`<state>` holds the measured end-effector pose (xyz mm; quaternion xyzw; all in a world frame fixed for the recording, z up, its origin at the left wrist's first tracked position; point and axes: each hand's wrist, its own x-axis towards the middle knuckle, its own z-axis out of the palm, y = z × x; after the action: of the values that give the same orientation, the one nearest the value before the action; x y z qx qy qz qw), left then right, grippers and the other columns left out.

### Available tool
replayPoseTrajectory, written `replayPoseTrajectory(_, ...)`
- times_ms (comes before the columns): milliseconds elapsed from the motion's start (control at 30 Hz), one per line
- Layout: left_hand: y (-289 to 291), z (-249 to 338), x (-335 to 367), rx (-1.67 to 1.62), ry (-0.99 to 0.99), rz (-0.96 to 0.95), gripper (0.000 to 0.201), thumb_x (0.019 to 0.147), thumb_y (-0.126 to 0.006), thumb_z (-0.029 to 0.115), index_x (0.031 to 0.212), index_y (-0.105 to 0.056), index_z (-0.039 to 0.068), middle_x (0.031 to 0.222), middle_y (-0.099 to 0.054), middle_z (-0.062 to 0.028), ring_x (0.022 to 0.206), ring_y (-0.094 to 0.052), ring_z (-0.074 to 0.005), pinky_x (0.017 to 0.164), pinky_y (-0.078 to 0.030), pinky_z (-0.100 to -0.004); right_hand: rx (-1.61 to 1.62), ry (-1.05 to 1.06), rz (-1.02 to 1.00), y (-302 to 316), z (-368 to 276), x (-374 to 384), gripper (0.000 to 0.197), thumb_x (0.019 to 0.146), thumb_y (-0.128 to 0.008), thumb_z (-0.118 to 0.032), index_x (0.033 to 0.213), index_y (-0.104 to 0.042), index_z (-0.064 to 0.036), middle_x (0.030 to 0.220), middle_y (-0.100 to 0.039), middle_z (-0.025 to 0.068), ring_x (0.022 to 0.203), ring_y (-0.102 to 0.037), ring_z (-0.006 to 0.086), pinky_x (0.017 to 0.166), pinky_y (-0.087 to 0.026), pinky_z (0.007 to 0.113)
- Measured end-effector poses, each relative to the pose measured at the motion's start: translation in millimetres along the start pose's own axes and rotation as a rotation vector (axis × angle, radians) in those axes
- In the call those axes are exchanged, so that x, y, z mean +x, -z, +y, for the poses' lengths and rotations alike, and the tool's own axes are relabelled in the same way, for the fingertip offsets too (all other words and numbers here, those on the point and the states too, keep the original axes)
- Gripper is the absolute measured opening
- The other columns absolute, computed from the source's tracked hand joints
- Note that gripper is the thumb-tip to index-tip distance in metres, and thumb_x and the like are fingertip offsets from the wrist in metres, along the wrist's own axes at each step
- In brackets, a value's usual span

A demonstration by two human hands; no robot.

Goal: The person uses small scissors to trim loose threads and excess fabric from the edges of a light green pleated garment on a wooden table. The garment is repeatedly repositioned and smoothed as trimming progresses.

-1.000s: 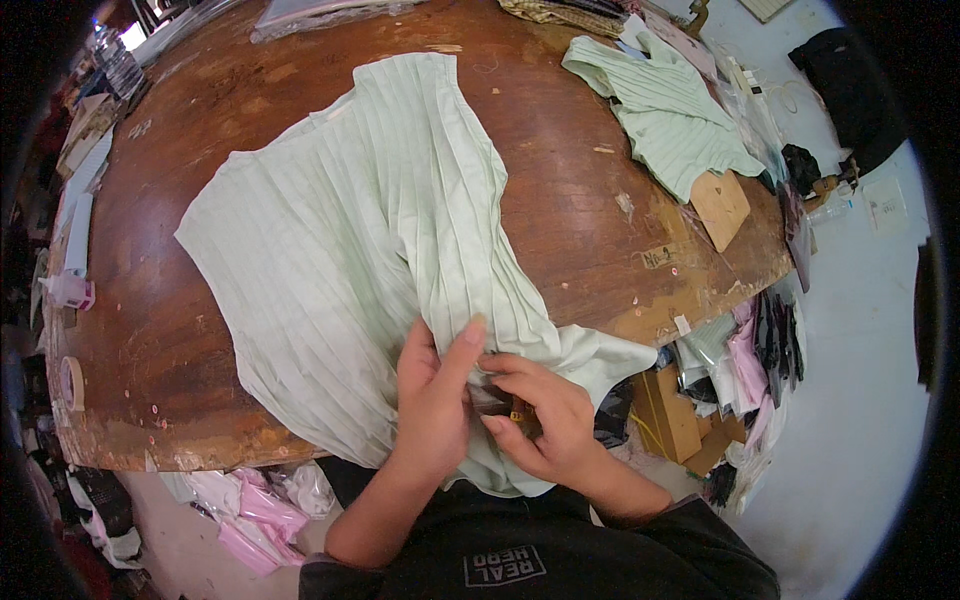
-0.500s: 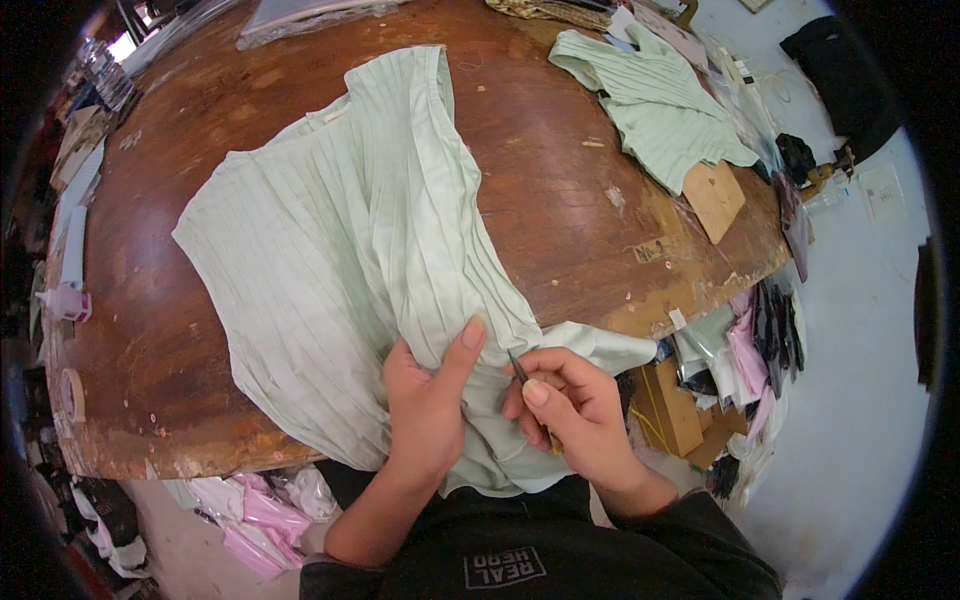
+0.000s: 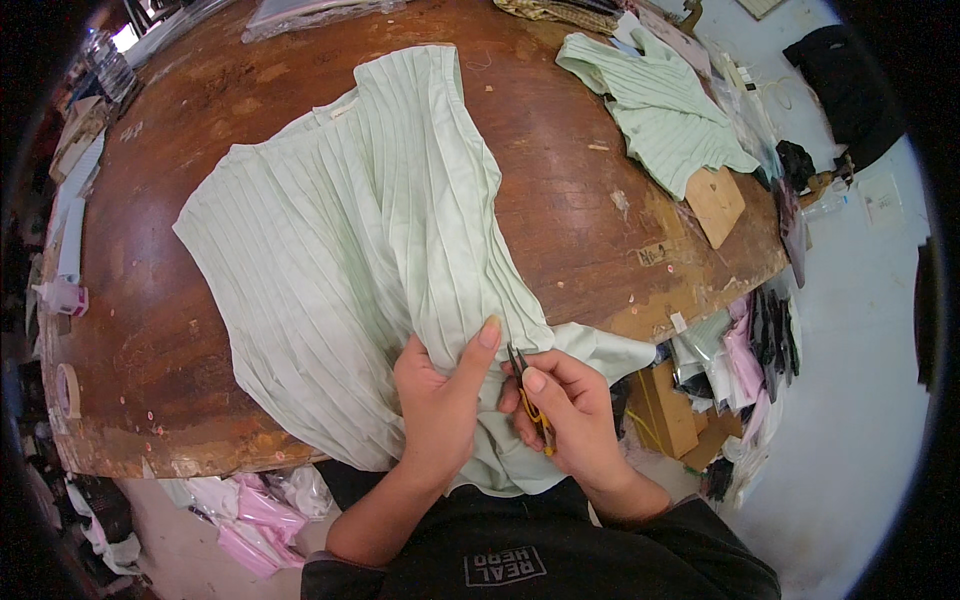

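A pale green pleated garment (image 3: 320,260) is spread over the brown wooden table, its lower part hanging over the near edge toward me. My left hand (image 3: 440,395) pinches a fold of its cloth, thumb on top and fingers underneath. In my right hand (image 3: 575,420) is a small pair of thread snips (image 3: 534,408) with yellow handles and dark blades. The blades stand slightly apart, their tips at the garment's edge just right of my left thumb. Whether a thread lies between them is too small to see.
Another pale green pleated garment (image 3: 665,105) lies at the far right on a wooden board (image 3: 715,205). A tape roll (image 3: 68,390) and a small white-and-pink bottle (image 3: 62,297) stand along the left edge. Below are pink bagged pieces (image 3: 255,525) and a cardboard box (image 3: 665,405).
The snips have turned in my right hand, so their yellow handles and parted blades now show. My left hand and the cloth have shifted slightly right.
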<state>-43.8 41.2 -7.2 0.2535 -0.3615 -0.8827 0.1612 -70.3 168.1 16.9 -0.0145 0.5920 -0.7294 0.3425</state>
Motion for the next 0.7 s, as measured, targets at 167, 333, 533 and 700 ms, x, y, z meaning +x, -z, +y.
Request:
replayPoseTrajectory(167, -1.4, 0.2, -0.2, 0.01, -0.011, 0.0, 0.024, 0.089, -0.069, 0.009, 0.108, -0.061, -0.002, 0.1, -0.067, -0.0054, 0.086, -0.061, -0.0088, 0.078, -0.047, -0.0231, 0.011, 0.038, 0.033, 0.9, 6.4, 0.1, 0.023, 0.099, -0.054, -0.016, 0.112, -0.056, 0.0025, 0.083, -0.063, 0.0085, 0.053, -0.048, 0.0076, 0.044, -0.036, 0.022)
replayPoseTrajectory(333, -1.5, -0.1, -0.7, 0.032, -0.015, 0.003, 0.024, 0.089, -0.069, 0.01, 0.108, -0.061, -0.002, 0.1, -0.067, -0.0054, 0.087, -0.061, -0.0087, 0.078, -0.047, -0.0231, -0.033, 0.056, 0.084, -3.9, 6.9, 2.0, 0.021, 0.098, -0.054, -0.018, 0.105, -0.057, 0.0022, 0.08, -0.062, 0.0087, 0.05, -0.047, 0.008, 0.044, -0.035, 0.021)
replayPoseTrajectory(533, -1.7, -1.6, -0.5, 0.036, -0.033, 0.002, 0.024, 0.089, -0.069, 0.011, 0.108, -0.061, -0.002, 0.1, -0.067, -0.0053, 0.087, -0.061, -0.009, 0.078, -0.047, -0.0233, -0.09, 0.065, 0.128, -6.0, 7.0, 5.6, 0.018, 0.098, -0.055, -0.016, 0.099, -0.057, 0.0016, 0.075, -0.06, 0.0076, 0.048, -0.045, 0.0073, 0.042, -0.034, 0.02)
replayPoseTrajectory(700, -0.5, -4.0, 0.1, 0.056, -0.051, -0.002, 0.024, 0.09, -0.068, 0.011, 0.108, -0.061, -0.002, 0.101, -0.067, -0.0054, 0.088, -0.061, -0.0086, 0.079, -0.047, -0.023, -0.105, 0.076, 0.139, -5.2, 9.1, 6.9, 0.016, 0.097, -0.056, -0.015, 0.099, -0.057, 0.0012, 0.073, -0.06, 0.0061, 0.047, -0.043, 0.0062, 0.042, -0.033, 0.02)
